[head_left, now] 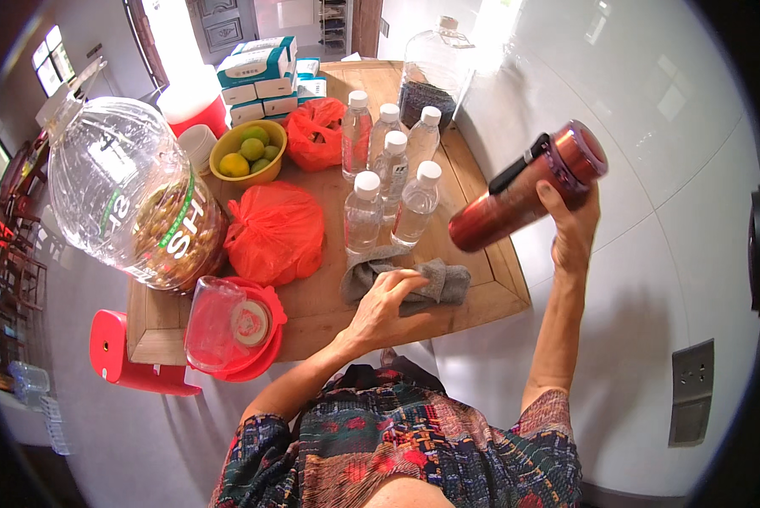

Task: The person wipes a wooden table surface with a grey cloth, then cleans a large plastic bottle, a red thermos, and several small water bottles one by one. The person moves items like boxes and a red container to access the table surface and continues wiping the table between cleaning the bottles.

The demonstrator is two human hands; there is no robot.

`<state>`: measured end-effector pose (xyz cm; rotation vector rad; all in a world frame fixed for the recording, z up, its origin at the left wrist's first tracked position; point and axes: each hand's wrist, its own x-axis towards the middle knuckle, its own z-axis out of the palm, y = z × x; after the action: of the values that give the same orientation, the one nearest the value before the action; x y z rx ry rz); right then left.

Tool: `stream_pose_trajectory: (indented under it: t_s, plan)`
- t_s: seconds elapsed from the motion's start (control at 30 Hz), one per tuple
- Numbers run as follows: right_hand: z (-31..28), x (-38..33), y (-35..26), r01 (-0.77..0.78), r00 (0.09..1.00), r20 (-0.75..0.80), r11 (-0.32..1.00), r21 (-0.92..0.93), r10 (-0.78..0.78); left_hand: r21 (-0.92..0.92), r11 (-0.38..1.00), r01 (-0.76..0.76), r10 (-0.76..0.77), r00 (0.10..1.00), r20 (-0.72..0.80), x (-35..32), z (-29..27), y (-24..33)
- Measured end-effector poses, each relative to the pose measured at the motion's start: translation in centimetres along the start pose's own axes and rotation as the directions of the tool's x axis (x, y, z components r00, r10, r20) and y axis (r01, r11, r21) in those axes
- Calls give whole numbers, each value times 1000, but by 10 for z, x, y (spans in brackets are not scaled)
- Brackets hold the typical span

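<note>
My right hand [573,222] is wrapped around a red metallic thermos flask [507,203] with a dark carrying strap. The flask is tilted, its lid end up to the right, and held past the table's right edge. My left hand [384,298] is over a crumpled grey cloth [448,284] near the table's front edge. Its fingers are loosely bent and apart, the fingertips at the cloth; whether they press on it I cannot tell. Just behind the cloth stand several clear bottles [365,212] with white caps.
The wooden table [473,317] also bears a red plastic bag [277,233], a yellow bowl [246,176] of green and yellow fruit, tissue packs [257,72] and large clear jugs [109,169]. A clear jar [213,326] lies at the front left, above a red stool [122,351].
</note>
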<state>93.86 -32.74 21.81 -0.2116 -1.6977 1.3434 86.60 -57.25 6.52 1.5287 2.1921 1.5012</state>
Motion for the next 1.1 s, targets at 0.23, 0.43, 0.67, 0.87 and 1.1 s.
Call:
stream_pose_trajectory:
  t_s: [0.23,0.43,0.67,0.87,1.1]
  plan:
    - [18,100,126,140,989,-49,989,42,-138,250,968,19,-10,999,-39,-23,13,-34]
    - [45,162,195,113,982,-120,959,-261,-148,296,943,150,-144,989,-41,-33,24,-51]
    - [63,211,248,128,984,-80,947,-294,-158,283,928,241,-209,968,-140,-29,39,-57]
    - [71,237,267,168,980,-43,927,-336,-194,263,923,280,-253,959,-130,-26,36,-56]
    - [76,250,289,176,976,-76,945,-277,-204,248,918,311,-292,950,-110,-21,31,-50]
